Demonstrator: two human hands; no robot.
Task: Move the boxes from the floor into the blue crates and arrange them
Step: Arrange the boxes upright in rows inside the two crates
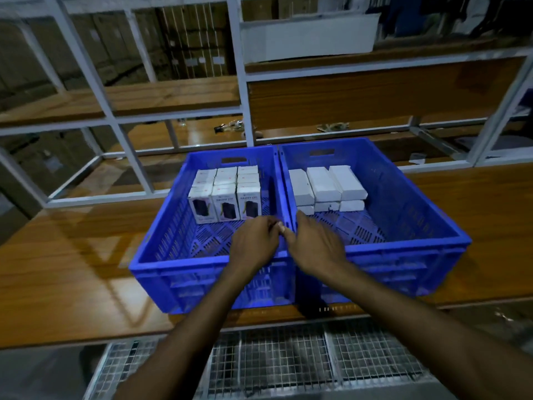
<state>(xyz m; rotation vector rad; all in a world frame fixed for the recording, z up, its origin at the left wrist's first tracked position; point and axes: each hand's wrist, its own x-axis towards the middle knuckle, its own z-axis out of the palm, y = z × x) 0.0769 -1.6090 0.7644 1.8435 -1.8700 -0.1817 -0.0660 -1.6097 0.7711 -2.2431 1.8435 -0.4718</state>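
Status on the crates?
Left hand, right hand at middle rims, carrying nothing. Printed boxes at back of left crate, white boxes in right crate. Nothing blocking.

Wooden table (72,269), white metal rack (241,82)

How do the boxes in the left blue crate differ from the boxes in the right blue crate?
In the left crate, the printed boxes show faces with text and a dark product picture. In the right crate, the plain boxes look blank white. The printed boxes stand upright in three columns, while the plain boxes lie flat in two layers. Both groups are mostly white and sit at the far end of their crate.
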